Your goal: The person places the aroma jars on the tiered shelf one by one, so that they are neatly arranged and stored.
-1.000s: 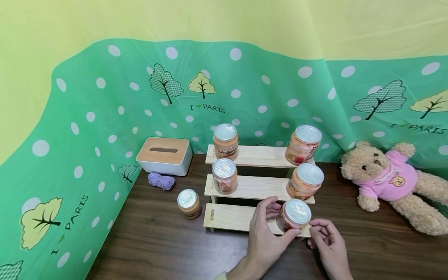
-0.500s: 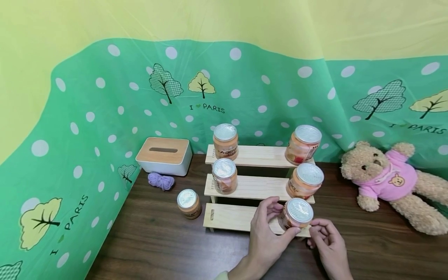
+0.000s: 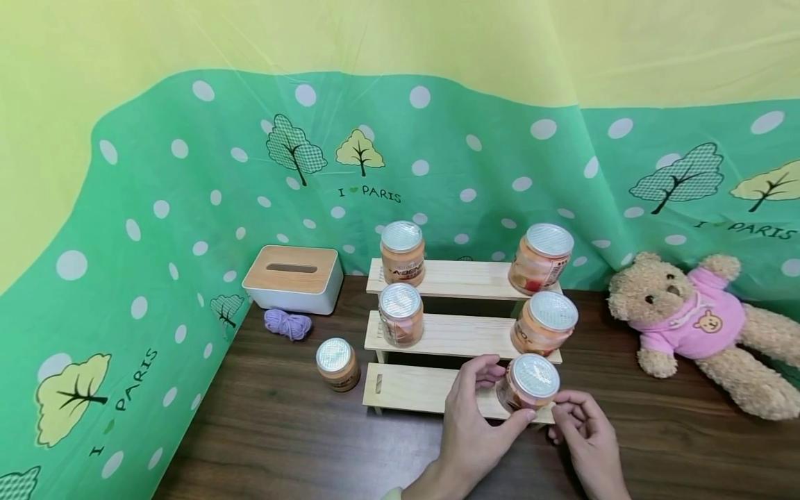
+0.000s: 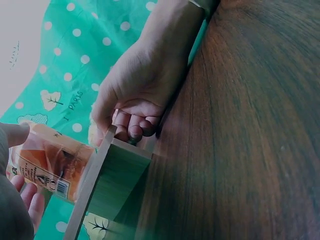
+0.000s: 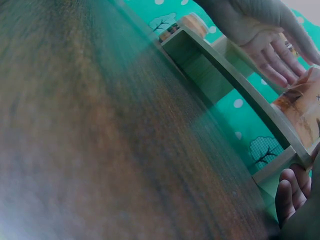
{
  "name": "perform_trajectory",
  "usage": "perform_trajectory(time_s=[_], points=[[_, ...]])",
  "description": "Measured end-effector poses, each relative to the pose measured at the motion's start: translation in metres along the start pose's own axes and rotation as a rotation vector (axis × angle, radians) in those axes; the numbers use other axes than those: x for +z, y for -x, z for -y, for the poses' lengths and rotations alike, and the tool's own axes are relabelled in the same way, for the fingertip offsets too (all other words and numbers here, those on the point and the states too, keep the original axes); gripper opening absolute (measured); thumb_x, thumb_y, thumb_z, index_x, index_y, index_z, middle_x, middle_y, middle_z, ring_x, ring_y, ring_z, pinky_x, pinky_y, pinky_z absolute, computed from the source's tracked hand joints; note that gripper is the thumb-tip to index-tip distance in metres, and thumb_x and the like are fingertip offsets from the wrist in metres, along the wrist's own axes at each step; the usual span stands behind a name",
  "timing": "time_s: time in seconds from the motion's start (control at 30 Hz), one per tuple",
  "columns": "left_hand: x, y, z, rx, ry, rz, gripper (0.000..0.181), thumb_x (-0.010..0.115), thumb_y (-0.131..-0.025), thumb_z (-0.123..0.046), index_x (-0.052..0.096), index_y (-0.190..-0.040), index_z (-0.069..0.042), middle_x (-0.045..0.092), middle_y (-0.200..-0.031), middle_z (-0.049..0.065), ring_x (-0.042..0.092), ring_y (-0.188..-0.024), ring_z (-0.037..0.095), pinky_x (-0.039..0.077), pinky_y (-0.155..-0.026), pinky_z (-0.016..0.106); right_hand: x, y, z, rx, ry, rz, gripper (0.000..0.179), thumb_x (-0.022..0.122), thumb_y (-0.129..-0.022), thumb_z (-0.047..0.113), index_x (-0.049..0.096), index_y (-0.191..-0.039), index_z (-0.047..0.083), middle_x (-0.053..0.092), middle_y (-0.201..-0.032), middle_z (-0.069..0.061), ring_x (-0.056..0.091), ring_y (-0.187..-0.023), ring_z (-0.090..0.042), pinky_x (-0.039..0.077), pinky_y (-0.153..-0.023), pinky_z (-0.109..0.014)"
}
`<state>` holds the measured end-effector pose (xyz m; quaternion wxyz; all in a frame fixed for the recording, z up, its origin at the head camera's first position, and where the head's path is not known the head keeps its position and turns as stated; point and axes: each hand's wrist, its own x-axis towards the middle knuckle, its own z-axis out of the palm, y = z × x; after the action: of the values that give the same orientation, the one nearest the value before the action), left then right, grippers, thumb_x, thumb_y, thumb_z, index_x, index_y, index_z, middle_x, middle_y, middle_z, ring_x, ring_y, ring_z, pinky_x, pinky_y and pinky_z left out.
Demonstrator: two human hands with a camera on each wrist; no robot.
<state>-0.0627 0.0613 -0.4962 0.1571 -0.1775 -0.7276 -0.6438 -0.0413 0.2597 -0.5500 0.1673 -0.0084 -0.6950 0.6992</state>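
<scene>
A jar (image 3: 531,382) with a silver lid and orange contents stands upright at the right end of the lowest tier of a stepped wooden shelf (image 3: 412,389). My left hand (image 3: 471,430) holds this jar from the left, thumb at its front and fingers toward its back. In the left wrist view, the jar (image 4: 52,160) shows a label and barcode. My right hand (image 3: 587,437) is at the right end of the same tier, right beside the jar. Its thumb and curled fingers pinch the board's end, as the left wrist view shows of the right hand (image 4: 145,85).
Similar jars stand at both ends of the upper tiers, such as one jar (image 3: 545,323) behind my hands. Another jar (image 3: 338,364) is on the dark wooden table left of the shelf. Purple yarn (image 3: 287,324), a tissue box (image 3: 294,278) and a teddy bear (image 3: 694,319) lie around.
The jar in my left hand has shifted slightly to the right along the lowest tier, then stayed in place. My right hand has kept its position at the shelf end.
</scene>
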Motion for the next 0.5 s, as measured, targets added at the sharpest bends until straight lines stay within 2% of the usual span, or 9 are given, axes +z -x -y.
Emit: perform_trajectory(time_s=[0.1, 0.27, 0.37, 0.5], points=[[-0.003, 0.001, -0.002, 0.014, -0.007, -0.008, 0.075, 0.097, -0.085, -0.019, 0.056, -0.149, -0.017, 0.069, -0.127, 0.003, 0.067, -0.116, 0.014, 0.06, -0.102, 0.032, 0.0, 0.0, 0.0, -0.005, -0.006, 0.002, 0.024, 0.053, -0.103, -0.023, 0.066, -0.111, -0.004, 0.068, -0.079, 0.0, 0.063, -0.06, -0.01, 0.053, -0.052, -0.021], [-0.012, 0.005, -0.003, 0.105, -0.031, -0.035, 0.078, 0.098, -0.084, -0.018, 0.055, -0.149, -0.014, 0.07, -0.125, 0.004, 0.069, -0.112, 0.016, 0.061, -0.098, 0.032, 0.0, 0.0, 0.0, -0.011, -0.014, 0.007, 0.024, 0.053, -0.103, -0.023, 0.066, -0.111, -0.004, 0.068, -0.079, 0.0, 0.063, -0.06, -0.009, 0.053, -0.052, -0.021], [-0.02, 0.008, -0.005, 0.113, -0.021, -0.038, 0.078, 0.098, -0.084, -0.017, 0.055, -0.149, -0.013, 0.069, -0.125, 0.004, 0.069, -0.111, 0.019, 0.061, -0.098, 0.033, 0.0, 0.0, 0.0, -0.005, -0.016, 0.007, 0.024, 0.053, -0.103, -0.023, 0.066, -0.111, -0.004, 0.068, -0.079, 0.0, 0.063, -0.06, -0.01, 0.053, -0.052, -0.022], [-0.031, 0.014, -0.007, 0.069, -0.006, -0.04, 0.073, 0.097, -0.086, -0.016, 0.057, -0.147, -0.012, 0.069, -0.127, 0.003, 0.069, -0.112, 0.02, 0.061, -0.099, 0.033, 0.0, 0.0, 0.0, 0.011, -0.014, 0.007, 0.024, 0.054, -0.104, -0.021, 0.067, -0.112, -0.003, 0.068, -0.08, 0.0, 0.063, -0.06, -0.01, 0.054, -0.052, -0.021]])
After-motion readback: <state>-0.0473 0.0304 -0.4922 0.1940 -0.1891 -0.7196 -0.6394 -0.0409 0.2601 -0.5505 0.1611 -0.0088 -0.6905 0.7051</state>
